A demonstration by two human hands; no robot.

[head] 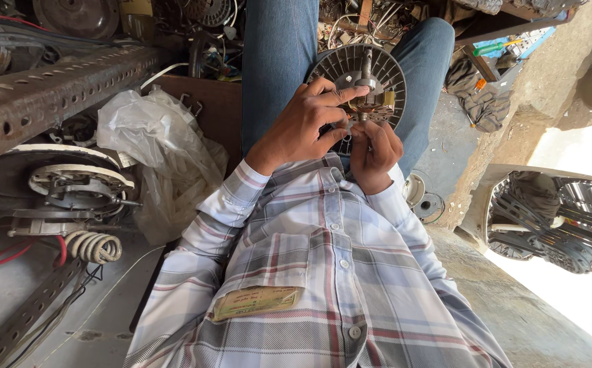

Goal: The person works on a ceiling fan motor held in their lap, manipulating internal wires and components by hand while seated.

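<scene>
Round finned motor (pixel 377 68) gripped at 12 o'clock by left hand (pixel 302 126); small part pinched by right hand (pixel 372 153) just beside.

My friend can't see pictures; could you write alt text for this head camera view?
Both hands, left hand and right hand, work at the hub of a round finned motor part resting on the person's jeans-clad lap, amid workshop clutter: a plastic bag and a perforated metal bar.

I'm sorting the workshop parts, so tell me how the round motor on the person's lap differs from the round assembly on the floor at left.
The lap motor is dark grey with radial fins; the floor assembly has a pale, whitish rim. The lap motor rests tilted between the knees with both hands on it, left hand and right hand; the floor assembly lies untouched beside a plastic bag. Both are round metal motor parts.
</scene>
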